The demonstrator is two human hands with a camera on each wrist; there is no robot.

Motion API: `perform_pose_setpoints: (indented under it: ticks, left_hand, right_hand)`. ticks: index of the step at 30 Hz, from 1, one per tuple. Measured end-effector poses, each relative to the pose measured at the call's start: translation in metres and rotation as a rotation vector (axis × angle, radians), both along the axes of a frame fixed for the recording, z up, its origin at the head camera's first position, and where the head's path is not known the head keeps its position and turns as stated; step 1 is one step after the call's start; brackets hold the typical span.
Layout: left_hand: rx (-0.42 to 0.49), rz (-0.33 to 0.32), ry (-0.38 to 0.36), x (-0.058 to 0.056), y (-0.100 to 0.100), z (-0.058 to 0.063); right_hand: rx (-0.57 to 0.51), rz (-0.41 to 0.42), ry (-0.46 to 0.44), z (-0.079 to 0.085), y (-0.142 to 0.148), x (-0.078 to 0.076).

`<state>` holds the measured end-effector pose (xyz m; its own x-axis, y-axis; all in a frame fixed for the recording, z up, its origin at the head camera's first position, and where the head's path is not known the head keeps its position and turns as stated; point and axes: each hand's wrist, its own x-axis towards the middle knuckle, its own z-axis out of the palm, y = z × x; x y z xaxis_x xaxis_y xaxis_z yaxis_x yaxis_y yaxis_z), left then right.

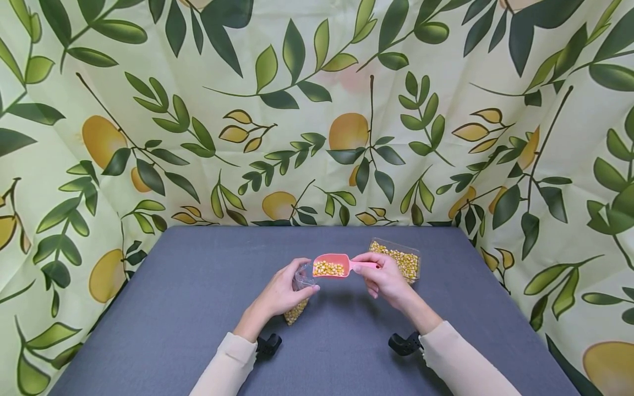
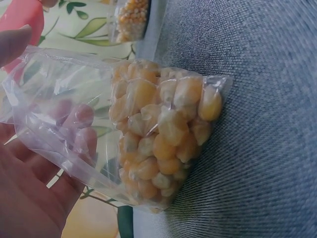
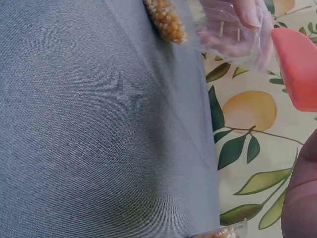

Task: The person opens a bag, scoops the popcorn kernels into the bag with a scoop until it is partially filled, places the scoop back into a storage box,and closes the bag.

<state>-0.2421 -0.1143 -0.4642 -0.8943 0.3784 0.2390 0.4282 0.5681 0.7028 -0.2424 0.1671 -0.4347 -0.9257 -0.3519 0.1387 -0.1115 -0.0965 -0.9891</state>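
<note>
A clear plastic bag (image 2: 158, 134), partly filled with corn kernels, is held near its mouth by my left hand (image 1: 284, 289). The kernels sit in its lower part, close to the table surface. My right hand (image 1: 386, 278) grips the handle of a pink scoop (image 1: 342, 258). Corn kernels (image 1: 328, 268) lie in the scoop, whose front edge is at the bag's open top. In the right wrist view the scoop (image 3: 297, 69) shows beside the bag's mouth, and only part of my right hand appears.
A clear plastic box (image 1: 419, 258) of corn kernels stands on the table behind my right hand. The grey cloth-covered table (image 1: 198, 308) reaches back to a leaf-and-fruit patterned curtain (image 1: 297, 126). Black wrist mounts (image 1: 405, 344) sit at both sleeves.
</note>
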Motion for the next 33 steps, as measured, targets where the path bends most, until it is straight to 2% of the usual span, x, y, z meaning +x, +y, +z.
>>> perform_pose_setpoints:
  ticks: [14, 19, 24, 33]
  left_hand:
    - [0.004, -0.001, -0.002, 0.0, 0.0, -0.001]
    - [0.006, 0.003, -0.006, 0.0, 0.001, 0.0]
    - [0.001, 0.011, -0.014, 0.0, 0.001, -0.001]
    - [0.007, 0.002, -0.002, 0.0, 0.001, -0.001]
  right_hand:
    - [0.102, -0.016, 0.036, -0.001, -0.006, -0.001]
    - [0.159, -0.041, 0.03, 0.002, -0.01, -0.002]
    - [0.202, -0.039, 0.04, 0.008, -0.012, -0.001]
    - [0.267, -0.049, 0.036, 0.01, -0.015, -0.001]
